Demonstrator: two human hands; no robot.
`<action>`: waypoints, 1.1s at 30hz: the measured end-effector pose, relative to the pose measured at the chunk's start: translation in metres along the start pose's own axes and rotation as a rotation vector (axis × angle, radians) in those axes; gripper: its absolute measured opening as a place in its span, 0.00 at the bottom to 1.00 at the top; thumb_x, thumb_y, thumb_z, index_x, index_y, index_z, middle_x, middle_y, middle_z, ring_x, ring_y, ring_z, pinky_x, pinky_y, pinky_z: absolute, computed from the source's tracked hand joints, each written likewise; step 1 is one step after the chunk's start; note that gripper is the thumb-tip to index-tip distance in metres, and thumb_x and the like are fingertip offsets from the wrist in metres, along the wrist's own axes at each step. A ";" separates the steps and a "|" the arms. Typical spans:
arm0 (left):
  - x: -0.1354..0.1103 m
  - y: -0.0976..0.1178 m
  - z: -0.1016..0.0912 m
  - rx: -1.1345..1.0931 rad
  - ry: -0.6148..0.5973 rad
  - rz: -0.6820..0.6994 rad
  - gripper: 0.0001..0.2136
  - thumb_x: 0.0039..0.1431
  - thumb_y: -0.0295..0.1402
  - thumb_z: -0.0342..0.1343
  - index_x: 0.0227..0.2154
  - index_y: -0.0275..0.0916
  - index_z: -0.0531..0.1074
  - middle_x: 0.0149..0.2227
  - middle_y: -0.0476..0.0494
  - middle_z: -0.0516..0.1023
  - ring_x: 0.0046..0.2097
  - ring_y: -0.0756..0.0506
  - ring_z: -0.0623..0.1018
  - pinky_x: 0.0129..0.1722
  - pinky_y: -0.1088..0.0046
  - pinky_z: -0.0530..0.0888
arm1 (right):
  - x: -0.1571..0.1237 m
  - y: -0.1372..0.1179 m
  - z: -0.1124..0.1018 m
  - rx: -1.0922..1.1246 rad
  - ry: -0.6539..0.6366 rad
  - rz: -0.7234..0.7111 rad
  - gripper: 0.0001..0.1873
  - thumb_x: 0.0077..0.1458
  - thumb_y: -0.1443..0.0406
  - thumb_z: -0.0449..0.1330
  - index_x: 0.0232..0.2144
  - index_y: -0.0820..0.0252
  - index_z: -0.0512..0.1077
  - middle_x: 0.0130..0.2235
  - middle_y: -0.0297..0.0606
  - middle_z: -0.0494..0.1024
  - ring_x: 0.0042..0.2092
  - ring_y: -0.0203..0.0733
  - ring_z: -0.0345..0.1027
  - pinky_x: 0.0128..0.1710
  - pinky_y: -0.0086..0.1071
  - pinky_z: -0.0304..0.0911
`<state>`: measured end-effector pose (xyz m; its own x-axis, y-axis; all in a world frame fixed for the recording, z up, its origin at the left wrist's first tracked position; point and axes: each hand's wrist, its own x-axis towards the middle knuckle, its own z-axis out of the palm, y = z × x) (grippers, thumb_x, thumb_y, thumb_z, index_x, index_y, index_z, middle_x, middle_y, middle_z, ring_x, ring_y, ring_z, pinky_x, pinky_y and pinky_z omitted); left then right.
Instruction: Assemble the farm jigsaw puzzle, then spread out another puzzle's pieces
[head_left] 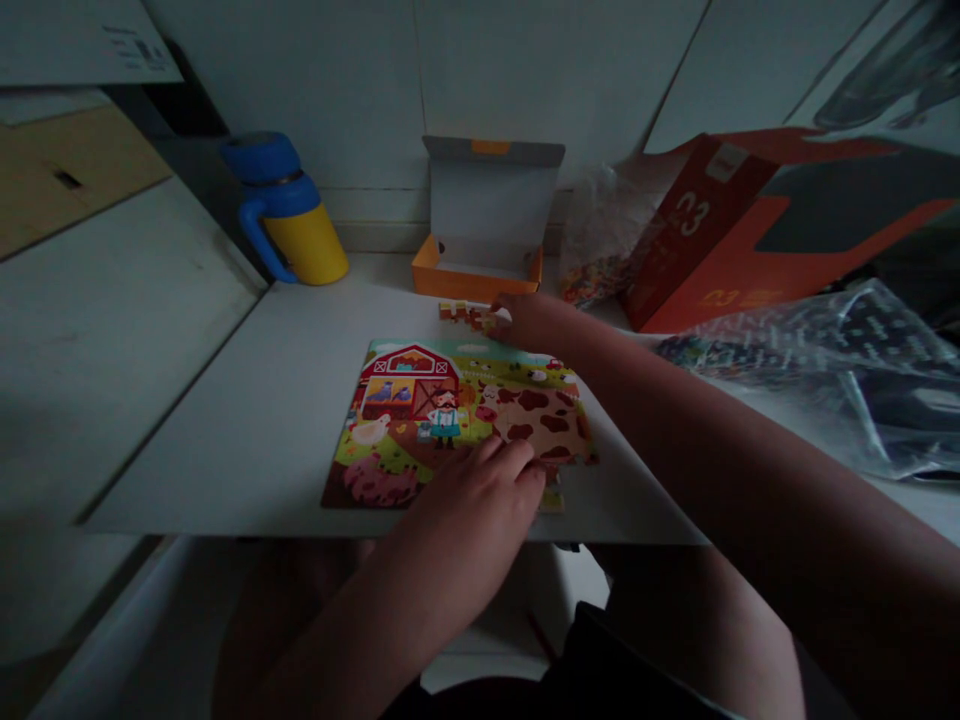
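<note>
A mostly assembled farm jigsaw puzzle (pixel 405 440) lies on the white table, showing a red barn, a farmer, a pig and a spotted cow. Its lower right corner has an uneven, gapped edge. My left hand (pixel 487 485) rests palm down over the lower right part, fingers bent and laid on the pieces; the fingertips are partly hidden. Beyond the puzzle's top edge lie a few loose puzzle pieces (pixel 457 314), brown and orange. There my right hand (pixel 536 322) reaches across, thumb and fingers closed on a puzzle piece (pixel 484 320) at the group's right end.
An open orange box (pixel 424 272) with a raised lid stands at the back. A blue and yellow jug (pixel 311 235) is at back left. To the right are a red box (pixel 690 230) marked 03 and clear plastic bags (pixel 840 350) with pieces inside. The table's front edge is near my lap.
</note>
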<state>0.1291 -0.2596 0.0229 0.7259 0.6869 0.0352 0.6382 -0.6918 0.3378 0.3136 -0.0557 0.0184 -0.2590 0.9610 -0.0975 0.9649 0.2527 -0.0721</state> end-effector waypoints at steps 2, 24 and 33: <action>0.000 -0.004 -0.001 -0.029 0.008 -0.032 0.09 0.67 0.28 0.64 0.48 0.38 0.77 0.51 0.41 0.78 0.55 0.36 0.77 0.57 0.52 0.78 | 0.006 0.003 -0.002 -0.004 -0.021 -0.021 0.32 0.69 0.52 0.60 0.68 0.60 0.69 0.60 0.56 0.80 0.56 0.59 0.77 0.49 0.41 0.67; 0.004 -0.001 -0.003 -0.012 0.001 0.066 0.13 0.69 0.21 0.55 0.51 0.38 0.78 0.51 0.41 0.78 0.54 0.38 0.78 0.56 0.54 0.79 | 0.017 0.000 -0.018 -0.060 -0.156 -0.013 0.30 0.65 0.48 0.66 0.57 0.65 0.80 0.54 0.56 0.83 0.53 0.57 0.79 0.50 0.41 0.70; 0.008 0.018 0.011 0.141 -0.018 0.002 0.13 0.69 0.21 0.56 0.52 0.34 0.80 0.51 0.37 0.81 0.52 0.36 0.81 0.53 0.53 0.82 | 0.003 0.006 -0.014 0.100 -0.026 -0.017 0.19 0.69 0.53 0.60 0.50 0.61 0.77 0.47 0.50 0.83 0.44 0.48 0.75 0.39 0.35 0.61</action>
<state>0.1488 -0.2690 0.0188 0.7307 0.6825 0.0188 0.6658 -0.7183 0.2021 0.3193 -0.0493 0.0316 -0.2778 0.9529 -0.1215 0.9513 0.2553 -0.1729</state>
